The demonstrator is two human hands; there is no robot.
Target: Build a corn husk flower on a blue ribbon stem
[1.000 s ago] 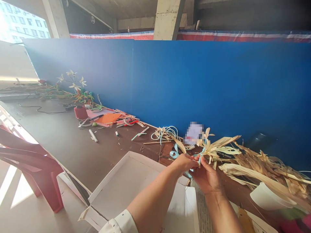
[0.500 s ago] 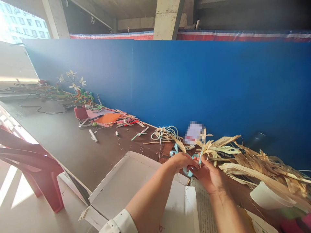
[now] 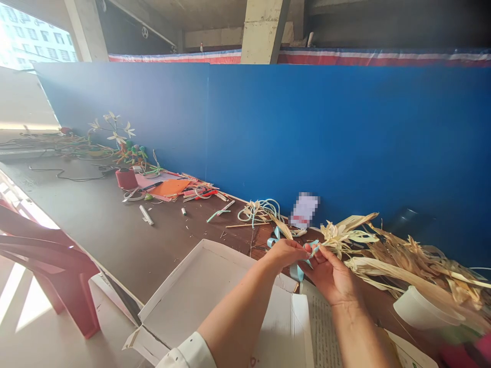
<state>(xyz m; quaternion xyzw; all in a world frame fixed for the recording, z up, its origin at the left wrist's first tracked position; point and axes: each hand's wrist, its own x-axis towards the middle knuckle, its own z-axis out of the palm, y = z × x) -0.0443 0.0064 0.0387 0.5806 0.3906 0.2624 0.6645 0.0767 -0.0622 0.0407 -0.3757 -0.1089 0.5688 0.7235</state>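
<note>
Above the white box's right part, my two hands work close together. My right hand, palm up, has its fingers closed around the base of a pale corn husk flower. The flower leans to the right, its petals overlapping the dried husks behind. My left hand is pinched on light blue ribbon at the flower's base. More of that ribbon loops behind and hangs below the left fingers. The exact wrap at the base is partly covered by fingers.
An open white cardboard box lies in front, beside a printed sheet. Dried corn husks and a white cup are at right. Coiled cords, coloured paper and a red thread spool line the blue partition.
The corn husk flower has tipped from nearly upright over to the right. The ribbon at its base now slants between my fingers; both hands stay nearly in place.
</note>
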